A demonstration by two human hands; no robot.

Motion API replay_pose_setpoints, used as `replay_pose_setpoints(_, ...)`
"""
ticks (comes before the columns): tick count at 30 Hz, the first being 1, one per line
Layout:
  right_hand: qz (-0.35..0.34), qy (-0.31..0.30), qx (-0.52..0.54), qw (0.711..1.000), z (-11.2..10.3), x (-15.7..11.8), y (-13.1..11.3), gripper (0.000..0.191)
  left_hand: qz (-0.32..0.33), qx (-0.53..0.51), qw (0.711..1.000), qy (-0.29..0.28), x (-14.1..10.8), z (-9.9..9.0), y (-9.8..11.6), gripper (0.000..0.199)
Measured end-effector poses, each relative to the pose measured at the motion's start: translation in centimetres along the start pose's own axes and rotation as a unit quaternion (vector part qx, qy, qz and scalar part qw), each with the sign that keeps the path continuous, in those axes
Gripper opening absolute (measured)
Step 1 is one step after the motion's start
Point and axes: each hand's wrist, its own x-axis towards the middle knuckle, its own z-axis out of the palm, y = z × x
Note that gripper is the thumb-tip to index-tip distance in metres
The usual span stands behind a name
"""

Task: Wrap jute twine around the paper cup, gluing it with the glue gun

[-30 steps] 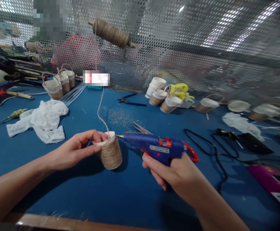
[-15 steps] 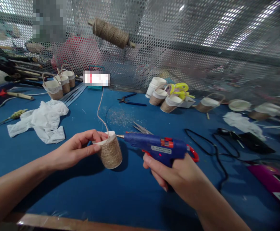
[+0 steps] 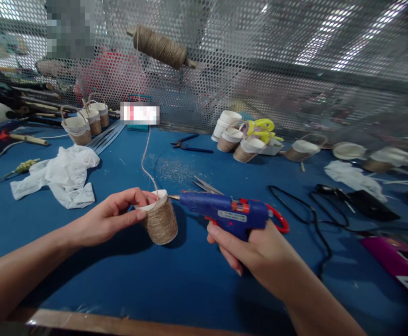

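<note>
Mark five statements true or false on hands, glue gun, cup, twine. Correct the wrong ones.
1. The right hand holds a blue glue gun. True.
2. Both hands are on the glue gun. False: the left hand holds a twine-wrapped cup at its rim.
3. The glue gun's nozzle points away from the cup. False: it points at the cup, near the rim.
4. A twine strand rises from the cup. True.
5. Scissors lie partly hidden behind the glue gun. True.

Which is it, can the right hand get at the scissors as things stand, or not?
Probably not: the right hand is wrapped around the blue hot glue gun, which hides part of the scissors in this view.
</note>
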Motion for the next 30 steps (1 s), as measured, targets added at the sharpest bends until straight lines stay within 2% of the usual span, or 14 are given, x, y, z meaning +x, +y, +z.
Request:
replay_pose_setpoints(20,-0.003,-0.001,-0.015,1.000,-0.2,-0.1,0.3,0.024,0.018,-0.010,1.000,-0.006,-0.1,-0.1,-0.3,0.013)
replay_pose_setpoints(26,-0.019,0.006,-0.037,0.999,0.0,0.0,0.4,0.024,0.012,-0.011,1.000,-0.004,-0.1,-0.2,-0.5,0.011)
replay_pose_setpoints(30,-0.064,0.022,-0.065,0.996,0.1,-0.6,1.2,0.025,0.010,-0.015,1.000,0.003,-0.1,-0.1,-0.6,0.012)
